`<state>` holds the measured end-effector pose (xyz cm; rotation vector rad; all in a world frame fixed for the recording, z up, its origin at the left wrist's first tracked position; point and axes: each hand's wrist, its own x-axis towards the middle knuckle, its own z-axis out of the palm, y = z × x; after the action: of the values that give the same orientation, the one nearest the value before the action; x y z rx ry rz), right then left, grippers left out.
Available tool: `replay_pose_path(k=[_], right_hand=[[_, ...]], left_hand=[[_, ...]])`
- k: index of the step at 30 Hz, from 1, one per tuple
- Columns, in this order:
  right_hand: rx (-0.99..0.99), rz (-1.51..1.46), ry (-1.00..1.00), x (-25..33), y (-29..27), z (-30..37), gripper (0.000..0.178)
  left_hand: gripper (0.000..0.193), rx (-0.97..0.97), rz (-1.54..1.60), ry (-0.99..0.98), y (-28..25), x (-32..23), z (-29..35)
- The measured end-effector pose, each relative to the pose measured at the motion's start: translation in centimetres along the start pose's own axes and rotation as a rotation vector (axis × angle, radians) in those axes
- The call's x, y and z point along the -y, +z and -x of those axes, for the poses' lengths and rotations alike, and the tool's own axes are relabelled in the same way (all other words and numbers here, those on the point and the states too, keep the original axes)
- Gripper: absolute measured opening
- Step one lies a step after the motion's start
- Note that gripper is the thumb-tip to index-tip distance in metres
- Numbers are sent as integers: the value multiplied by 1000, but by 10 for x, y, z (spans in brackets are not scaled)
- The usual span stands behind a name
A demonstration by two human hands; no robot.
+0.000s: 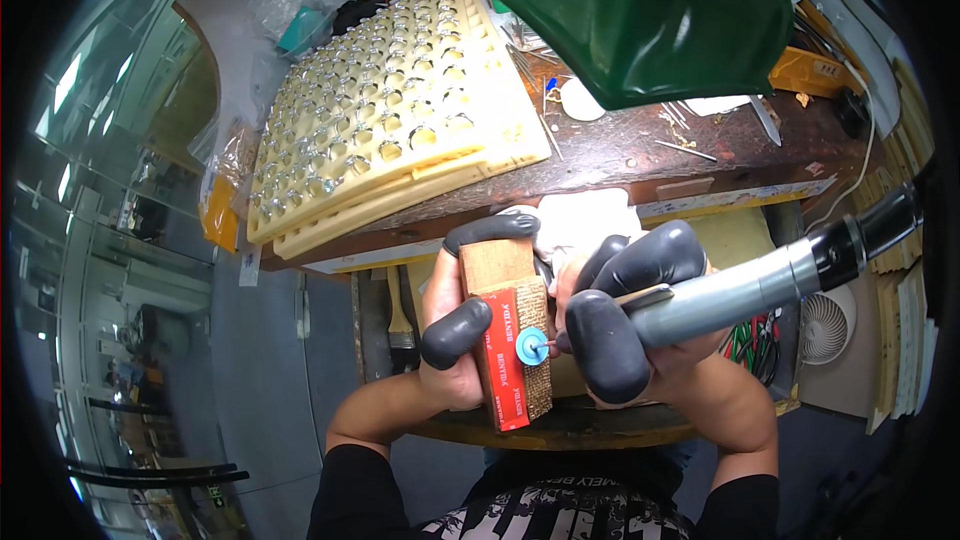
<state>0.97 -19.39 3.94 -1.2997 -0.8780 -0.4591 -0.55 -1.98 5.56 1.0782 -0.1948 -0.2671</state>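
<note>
My left hand [452,335], with black finger covers on, is closed around a wooden block [498,262]. Red tape [503,355] wraps part of the block, and a rough brown strip [538,395] runs along its right side. In my right hand [610,340], its fingers also covered in black, is a grey rotary handpiece [725,295]. The handpiece's small light-blue disc [530,344] lies against the rough strip, as far as I can see. A white cloth [590,217] rests just beyond both hands.
Cream trays [510,140] with rows of silver rings stand on the dark bench [610,155] at the far left. A green lamp shade [640,20] hangs over the bench. A brush [399,312] and several pliers [752,350] flank my arms; a white fan [828,328] is on the right.
</note>
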Motion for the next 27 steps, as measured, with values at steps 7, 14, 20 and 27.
replay_pose_path(k=[7,14,20,27], right_hand=[[-49,-30,35,-1,3,2,24],[-48,17,-11,-6,5,2,29],[-73,65,-38,-6,6,4,35],[-29,-140,108,-2,1,4,33]], left_hand=[[69,-18,-10,35,1,2,-1],[69,-9,-6,19,1,0,0],[68,-9,29,-7,4,-3,0],[68,11,15,-10,-2,0,0]])
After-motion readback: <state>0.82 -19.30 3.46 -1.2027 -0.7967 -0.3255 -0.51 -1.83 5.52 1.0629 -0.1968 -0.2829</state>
